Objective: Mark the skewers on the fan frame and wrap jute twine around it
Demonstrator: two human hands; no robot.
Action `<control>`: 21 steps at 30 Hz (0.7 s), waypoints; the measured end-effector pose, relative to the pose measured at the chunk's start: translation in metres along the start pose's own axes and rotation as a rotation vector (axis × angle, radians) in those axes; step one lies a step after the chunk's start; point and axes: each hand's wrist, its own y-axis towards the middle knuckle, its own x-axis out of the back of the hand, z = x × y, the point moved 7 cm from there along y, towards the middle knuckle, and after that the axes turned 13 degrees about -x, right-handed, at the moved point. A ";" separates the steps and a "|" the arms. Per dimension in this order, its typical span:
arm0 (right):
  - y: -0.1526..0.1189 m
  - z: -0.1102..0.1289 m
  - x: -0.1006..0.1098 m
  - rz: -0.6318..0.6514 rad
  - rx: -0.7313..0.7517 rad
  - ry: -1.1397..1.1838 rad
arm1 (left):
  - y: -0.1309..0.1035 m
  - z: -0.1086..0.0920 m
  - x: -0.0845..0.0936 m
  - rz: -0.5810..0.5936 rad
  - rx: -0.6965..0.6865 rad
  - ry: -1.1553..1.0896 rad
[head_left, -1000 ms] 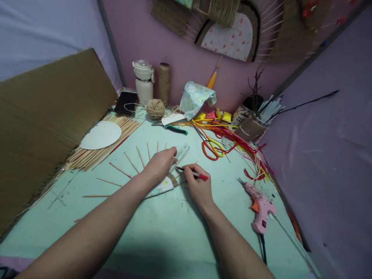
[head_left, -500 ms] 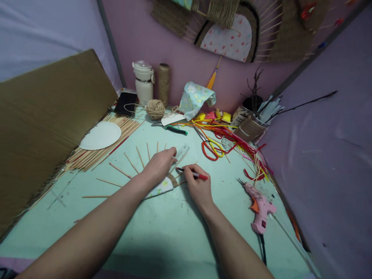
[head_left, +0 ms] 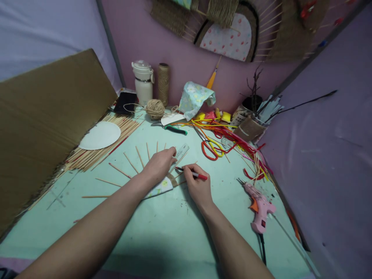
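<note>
You are at a pale green tabletop (head_left: 157, 240) marked with dark smudges and, at the left, thin crossed lines. A mauve wall (head_left: 133, 38) rises behind it, with pale lilac sheeting (head_left: 319, 139) at the right and a large cardboard sheet (head_left: 52, 116) leaning at the left. Above hangs a wall decoration (head_left: 229, 38) of woven fibre, sticks and red-dotted fabric. Your left hand (head_left: 159, 164) lies over a clear ruler (head_left: 182, 150); you have it flat under your bent fingers, but I cannot tell whether they pinch it. Your right hand (head_left: 199, 186) holds a red pen (head_left: 201, 176) in a narrow writing grip, its dark tip just beside the ruler. The floral half-round piece (head_left: 159, 188) lies on the tabletop beneath and beside your left hand, partly covered, with thin sticks fanning outward. Along the back you have a white lidded jar (head_left: 143, 89), a twine spool (head_left: 163, 83), a twine ball (head_left: 155, 109) and a floral cloth (head_left: 193, 99). Red-and-yellow-handled scissors (head_left: 209, 150) lie beyond your hands, and a pink glue gun (head_left: 261, 207) lies to the right. The ruler carries printed markings too small to read; you can make out no brand on the glue gun or jar.
</note>
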 end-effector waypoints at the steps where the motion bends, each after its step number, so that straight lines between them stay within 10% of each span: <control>1: 0.000 0.000 0.000 -0.002 -0.002 -0.001 | 0.000 0.000 0.000 0.000 0.001 -0.004; 21: 0.001 0.002 0.008 -0.054 0.015 0.008 | 0.000 0.001 -0.001 0.006 0.014 0.004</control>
